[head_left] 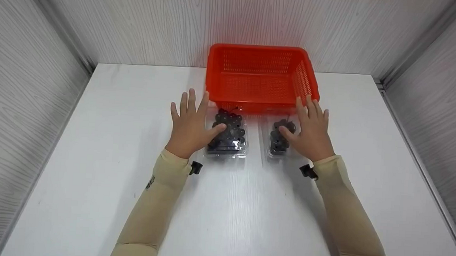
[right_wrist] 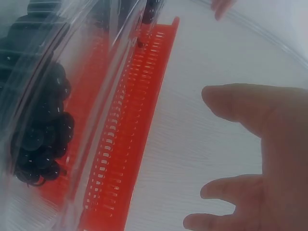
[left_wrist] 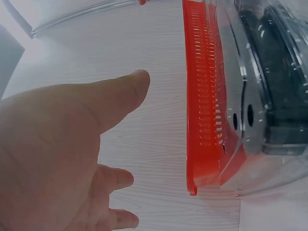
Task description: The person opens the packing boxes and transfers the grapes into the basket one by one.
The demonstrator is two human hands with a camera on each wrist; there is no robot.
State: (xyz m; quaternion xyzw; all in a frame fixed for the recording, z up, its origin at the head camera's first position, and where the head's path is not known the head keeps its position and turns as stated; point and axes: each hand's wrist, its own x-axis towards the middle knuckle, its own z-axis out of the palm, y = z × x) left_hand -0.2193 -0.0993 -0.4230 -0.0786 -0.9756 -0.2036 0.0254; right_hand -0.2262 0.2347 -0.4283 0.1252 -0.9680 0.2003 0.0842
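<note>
Two clear plastic boxes with dark grapes stand side by side on the white table. The left box [head_left: 232,149] has a larger bunch of grapes [head_left: 231,124]; a smaller bunch [head_left: 278,143] is in the right box [head_left: 274,154]. My left hand [head_left: 190,131], fingers spread, is over the left box's outer side, its thumb overlapping the grapes in the head view. Likewise spread, my right hand [head_left: 311,136] is at the right box's outer side, thumb across its grapes in that view. Both wrist views show the thumbs apart from the clear plastic, with nothing in either hand.
A red plastic basket [head_left: 256,48] with slotted sides stands just behind the boxes, against the back wall [head_left: 151,24]. Pale wood-grain panels close in the white table [head_left: 222,222] at left, right and back.
</note>
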